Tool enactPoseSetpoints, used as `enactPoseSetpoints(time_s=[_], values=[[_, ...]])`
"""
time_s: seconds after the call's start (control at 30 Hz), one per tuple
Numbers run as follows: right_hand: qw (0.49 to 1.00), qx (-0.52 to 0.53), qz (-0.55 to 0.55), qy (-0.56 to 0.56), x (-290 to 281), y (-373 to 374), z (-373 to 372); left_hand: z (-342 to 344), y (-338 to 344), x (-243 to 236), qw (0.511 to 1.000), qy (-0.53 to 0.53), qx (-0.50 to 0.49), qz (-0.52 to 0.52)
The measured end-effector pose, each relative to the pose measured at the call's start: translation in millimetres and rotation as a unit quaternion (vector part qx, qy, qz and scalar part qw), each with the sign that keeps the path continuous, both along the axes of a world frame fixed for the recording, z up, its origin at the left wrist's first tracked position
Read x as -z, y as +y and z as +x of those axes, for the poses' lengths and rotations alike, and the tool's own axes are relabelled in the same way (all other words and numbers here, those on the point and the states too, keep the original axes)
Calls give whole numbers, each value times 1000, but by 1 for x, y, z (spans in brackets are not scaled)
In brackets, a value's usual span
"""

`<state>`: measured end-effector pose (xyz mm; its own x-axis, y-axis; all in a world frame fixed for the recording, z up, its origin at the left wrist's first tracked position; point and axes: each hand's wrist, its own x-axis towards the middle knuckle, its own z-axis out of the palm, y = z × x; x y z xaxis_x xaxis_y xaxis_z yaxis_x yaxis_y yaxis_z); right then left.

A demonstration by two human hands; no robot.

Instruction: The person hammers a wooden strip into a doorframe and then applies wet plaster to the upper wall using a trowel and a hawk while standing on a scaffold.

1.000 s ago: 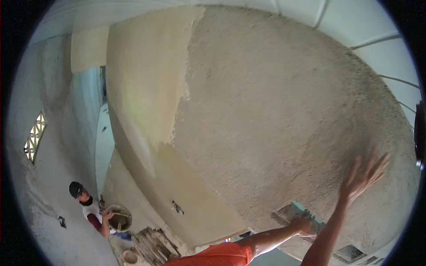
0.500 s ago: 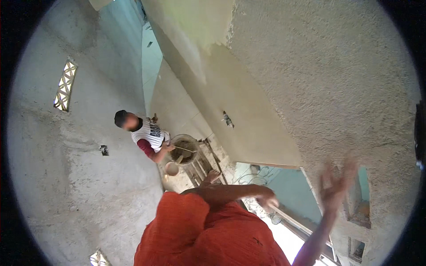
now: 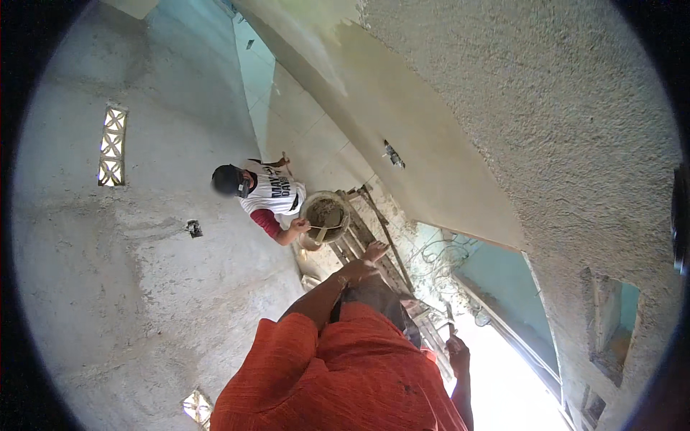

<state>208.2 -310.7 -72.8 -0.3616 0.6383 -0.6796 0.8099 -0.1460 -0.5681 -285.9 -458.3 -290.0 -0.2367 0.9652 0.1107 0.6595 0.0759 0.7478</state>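
Note:
My left hand (image 3: 359, 271) hangs low in front of me, beside the dark trousers and above my bare foot (image 3: 375, 251). Motion smears its fingers, so what it holds, if anything, does not show. To the right, over the bright opening, my right hand (image 3: 458, 350) is closed around a thin, dark, stick-like tool (image 3: 451, 320), seen nearly edge-on. Ahead of my foot stands a round tub (image 3: 345, 210) with wet grey mortar (image 3: 325, 214) inside. A co-worker (image 3: 277, 190) in a white shirt with dark red sleeves holds a thin stick (image 3: 325, 227) across it.
Wooden scaffold planks (image 3: 359, 241) run beneath me beside the tub. A rough plastered wall (image 3: 560, 136) rises on the right, with a smoother damp area and an electrical box (image 3: 393, 154). A grey wall (image 3: 144, 287) with a patterned vent block (image 3: 113, 147) stands left. Loose wires (image 3: 445, 251) lie ahead.
My right hand has come down from the rough wall, where its fingers were spread, and now grips the tool. My left hand has drawn back leftward. The view has shifted and the co-worker's head is lowered.

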Motion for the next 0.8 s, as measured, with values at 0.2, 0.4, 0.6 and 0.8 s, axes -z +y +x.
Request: enactPoseSetpoints(time_s=[0.2, 0.4, 0.6, 0.8], values=[[997, 43, -66, -1, 21, -10, 12, -27, -52, -29, 908, -279, -168, -264], [987, 126, -95, 18, 15, 7, 15, -27, -43, -49, 860, -272, -313, -298], [968, 174, -175, 50, 50, -16, 38, -6, -30, -36, 665, -494, -512, -229], [973, 49, -223, -21, 45, -52, -24, -11, -30, -5, 670, -517, -477, -237]])
